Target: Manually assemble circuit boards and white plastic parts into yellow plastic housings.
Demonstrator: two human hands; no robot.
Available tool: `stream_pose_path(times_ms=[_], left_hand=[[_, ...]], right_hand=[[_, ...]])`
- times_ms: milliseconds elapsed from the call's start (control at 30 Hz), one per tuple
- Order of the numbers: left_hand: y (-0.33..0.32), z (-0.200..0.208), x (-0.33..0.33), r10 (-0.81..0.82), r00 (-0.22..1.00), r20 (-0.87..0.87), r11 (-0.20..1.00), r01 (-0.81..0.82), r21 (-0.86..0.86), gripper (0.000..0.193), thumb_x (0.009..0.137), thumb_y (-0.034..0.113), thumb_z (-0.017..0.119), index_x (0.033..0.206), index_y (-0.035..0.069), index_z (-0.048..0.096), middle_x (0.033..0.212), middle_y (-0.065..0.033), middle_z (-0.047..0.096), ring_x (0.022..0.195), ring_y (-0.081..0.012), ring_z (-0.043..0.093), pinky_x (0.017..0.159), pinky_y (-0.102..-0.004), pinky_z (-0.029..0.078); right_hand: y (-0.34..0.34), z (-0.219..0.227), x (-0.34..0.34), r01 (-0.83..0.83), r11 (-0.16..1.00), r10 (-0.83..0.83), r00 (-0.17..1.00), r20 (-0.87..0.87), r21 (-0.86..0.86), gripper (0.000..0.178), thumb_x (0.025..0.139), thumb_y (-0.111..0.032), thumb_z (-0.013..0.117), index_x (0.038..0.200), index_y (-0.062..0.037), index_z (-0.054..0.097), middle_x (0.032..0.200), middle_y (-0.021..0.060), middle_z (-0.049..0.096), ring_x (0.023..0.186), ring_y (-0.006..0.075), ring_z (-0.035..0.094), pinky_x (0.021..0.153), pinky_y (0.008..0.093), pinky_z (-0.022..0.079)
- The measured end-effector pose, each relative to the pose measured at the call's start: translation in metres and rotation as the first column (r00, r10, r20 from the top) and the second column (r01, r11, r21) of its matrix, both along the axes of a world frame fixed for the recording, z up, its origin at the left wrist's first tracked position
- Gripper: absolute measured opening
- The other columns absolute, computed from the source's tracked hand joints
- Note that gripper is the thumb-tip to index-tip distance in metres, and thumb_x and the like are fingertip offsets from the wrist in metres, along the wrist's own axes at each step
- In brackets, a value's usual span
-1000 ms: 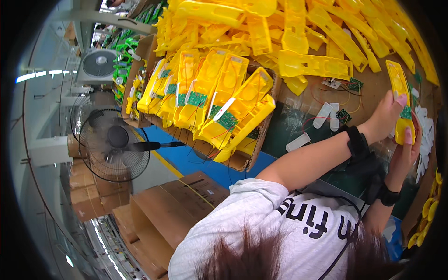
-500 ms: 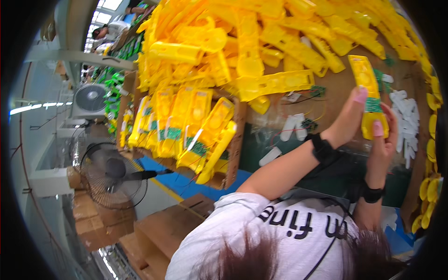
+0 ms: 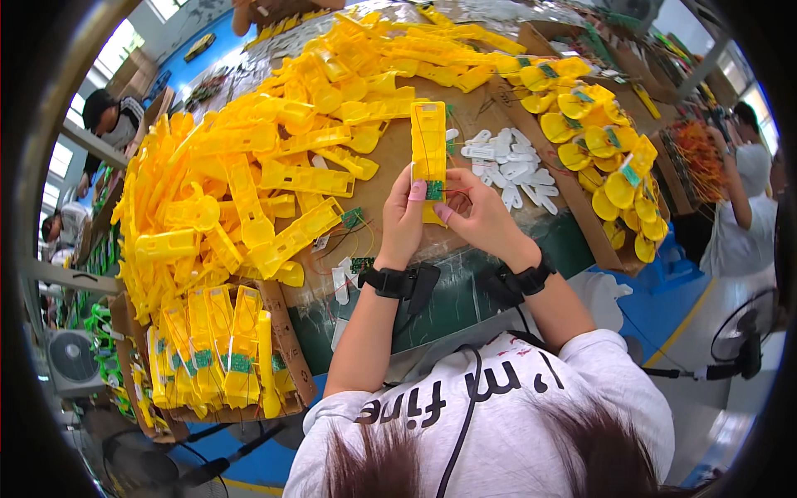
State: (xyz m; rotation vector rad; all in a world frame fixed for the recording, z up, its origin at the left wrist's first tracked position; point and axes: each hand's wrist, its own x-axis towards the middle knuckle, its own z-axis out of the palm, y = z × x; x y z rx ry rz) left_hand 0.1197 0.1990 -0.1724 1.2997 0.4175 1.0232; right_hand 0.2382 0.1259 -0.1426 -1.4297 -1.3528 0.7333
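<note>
Cardboard (image 3: 394,153) is lying beyond; left hand (image 3: 404,220) is gripping yellow casing (image 3: 428,137) (best kept steady), right hand (image 3: 481,217) curling at its five o'clock, hold unclear.

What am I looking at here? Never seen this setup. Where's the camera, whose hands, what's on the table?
No robot: one person works with bare hands, a dark band on each wrist. The view looks down from the left of two fisheye cameras worn on the head, so edges bend. The left hand and right hand hold a long yellow casing with a green circuit board and thin wires. On the table lie a big heap of yellow casings and some white plastic pieces. Cardboard boxes at left and right hold more yellow parts, some with green boards.
</note>
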Motion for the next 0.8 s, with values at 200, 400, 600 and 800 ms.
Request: stream_pose_path(times_ms=[200,400,600,800], left_hand=[[-0.021,0.017,0.007,-0.238,0.969,0.073,0.971,0.24,-0.019,0.047,0.093,0.031,0.036,0.127,-0.002,0.036,0.11,-0.0072,0.052,0.099,-0.0132,0.05,0.086,-0.0261,0.04],[-0.014,0.006,0.006,-0.25,0.967,-0.044,0.965,0.253,0.07,0.05,0.092,0.038,0.033,0.122,-0.002,0.042,0.092,-0.0064,0.055,0.082,-0.0121,0.05,0.08,-0.0266,0.038],[-0.017,0.003,0.007,-0.214,0.972,-0.1,0.971,0.223,0.09,0.047,0.093,0.036,0.034,0.117,-0.001,0.046,0.091,-0.006,0.055,0.08,-0.0115,0.049,0.078,-0.0264,0.038],[-0.018,0.005,0.005,-0.207,0.972,-0.109,0.974,0.215,0.072,0.045,0.092,0.036,0.035,0.116,-0.001,0.047,0.089,-0.0057,0.055,0.08,-0.0114,0.049,0.076,-0.0257,0.039]], right_hand=[[-0.037,0.03,0.013,-0.018,0.999,0.024,0.985,-0.173,0.035,0.072,0.077,-0.005,0.057,0.136,-0.0095,0.016,0.085,0.0066,0.058,0.067,0.0077,0.053,0.057,0.0218,0.044],[-0.081,0.057,0.039,0.009,1.0,0.007,0.858,-0.513,0.029,0.055,0.083,-0.008,0.052,0.132,-0.0103,0.029,0.092,0.0059,0.058,0.075,0.0067,0.054,0.064,0.02,0.046],[-0.123,0.089,0.087,0.431,0.878,-0.416,0.902,-0.113,0.207,0.042,0.083,-0.01,0.053,0.124,-0.0097,0.042,0.078,-0.0006,0.054,0.065,0.0025,0.048,0.057,0.0164,0.04],[-0.119,0.112,0.189,0.604,0.787,-0.604,0.713,0.358,0.125,0.046,0.085,-0.019,0.054,0.126,-0.0064,0.039,0.086,0.0052,0.057,0.072,0.0073,0.052,0.062,0.0192,0.042]])
